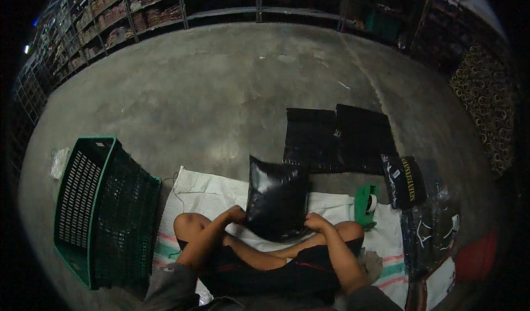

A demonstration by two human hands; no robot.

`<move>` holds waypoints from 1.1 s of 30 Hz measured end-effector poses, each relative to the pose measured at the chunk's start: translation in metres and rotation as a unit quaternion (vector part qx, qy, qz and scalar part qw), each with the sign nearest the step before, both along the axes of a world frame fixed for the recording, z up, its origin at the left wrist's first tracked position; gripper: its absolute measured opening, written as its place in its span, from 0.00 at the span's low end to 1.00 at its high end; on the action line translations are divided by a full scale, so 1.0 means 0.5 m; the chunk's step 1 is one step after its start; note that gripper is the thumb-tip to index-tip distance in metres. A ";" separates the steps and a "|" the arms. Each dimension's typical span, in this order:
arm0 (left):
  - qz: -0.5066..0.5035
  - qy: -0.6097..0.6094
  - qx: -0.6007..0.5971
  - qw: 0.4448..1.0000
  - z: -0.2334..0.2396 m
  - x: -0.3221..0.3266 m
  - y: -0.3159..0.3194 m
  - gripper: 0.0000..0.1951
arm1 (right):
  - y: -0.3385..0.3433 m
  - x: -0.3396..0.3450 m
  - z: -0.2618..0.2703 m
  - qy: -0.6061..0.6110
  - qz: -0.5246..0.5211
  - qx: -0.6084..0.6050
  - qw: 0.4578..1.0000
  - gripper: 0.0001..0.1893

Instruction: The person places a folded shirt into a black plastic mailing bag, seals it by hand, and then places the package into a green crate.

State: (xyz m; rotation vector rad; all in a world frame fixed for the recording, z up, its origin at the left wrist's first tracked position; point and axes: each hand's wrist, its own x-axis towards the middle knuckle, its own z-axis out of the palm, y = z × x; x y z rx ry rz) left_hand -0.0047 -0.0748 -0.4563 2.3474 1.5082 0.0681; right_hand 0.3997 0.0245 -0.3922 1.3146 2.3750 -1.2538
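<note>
A puffed-up, glossy black plastic mailer bag stands before me over my crossed legs. My left hand grips its lower left edge, and my right hand pinches the lower right edge. Beneath the bag and my legs lies a white woven sack with pink and green stripes. To the right of my right hand, a green tape dispenser with a roll of tape rests on the sack. Farther out, two flat black plastic bags lie side by side on the concrete floor.
Stacked green plastic crates lie at the left. A black package with yellow lettering lies at the right, near more dark plastic packaging and a red object. Metal shelves line the far side. A patterned panel stands far right.
</note>
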 end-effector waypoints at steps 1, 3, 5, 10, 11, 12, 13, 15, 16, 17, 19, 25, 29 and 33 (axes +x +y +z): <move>0.086 -0.067 -0.076 0.991 0.027 0.071 0.024 0.14 | 0.007 0.045 -0.010 -0.020 -0.021 -0.002 1.000 0.20; 0.294 -0.190 -0.201 0.915 0.152 0.174 0.029 0.14 | 0.001 0.091 0.006 0.104 -0.296 -0.065 0.947 0.21; 0.102 0.044 -0.284 0.952 0.107 0.094 -0.002 0.16 | -0.036 0.013 0.070 0.084 -0.276 -0.135 0.948 0.21; 0.350 -0.131 -0.270 0.887 0.082 0.102 0.017 0.19 | -0.007 0.032 0.037 0.031 -0.166 0.027 0.985 0.18; 0.377 -0.155 -0.214 0.887 0.083 0.086 0.023 0.20 | -0.001 0.003 0.062 0.071 -0.285 0.041 0.955 0.19; 0.402 -0.178 -0.168 0.882 0.073 0.078 0.007 0.20 | 0.009 -0.006 0.070 0.074 -0.292 0.024 0.953 0.21; 0.359 -0.139 -0.212 0.898 0.112 0.104 0.004 0.22 | -0.010 0.010 0.102 0.129 -0.267 0.033 0.954 0.22; 0.374 -0.103 -0.260 0.884 0.197 0.145 0.002 0.24 | -0.027 0.045 0.101 0.049 -0.218 0.018 0.975 0.22; 0.379 -0.104 -0.264 0.881 0.196 0.140 -0.009 0.24 | -0.037 0.042 0.099 0.047 -0.212 0.013 0.976 0.22; 0.350 -0.075 -0.255 0.898 0.193 0.136 -0.018 0.25 | -0.045 0.039 0.097 0.016 -0.188 0.046 0.981 0.20; 0.293 -0.128 -0.235 0.918 0.219 0.145 -0.034 0.30 | -0.067 0.051 0.088 0.005 -0.187 0.105 0.977 0.21; 0.309 -0.163 0.222 0.910 0.308 0.207 0.064 0.28 | -0.047 -0.138 0.221 0.170 -0.180 0.368 0.896 0.28; 0.259 -0.099 0.293 0.915 0.311 0.282 0.199 0.26 | 0.075 -0.270 0.223 0.130 -0.177 0.473 0.853 0.27; 0.284 -0.007 0.261 0.923 0.274 0.301 0.233 0.27 | 0.127 -0.287 0.157 0.007 -0.146 0.462 0.875 0.28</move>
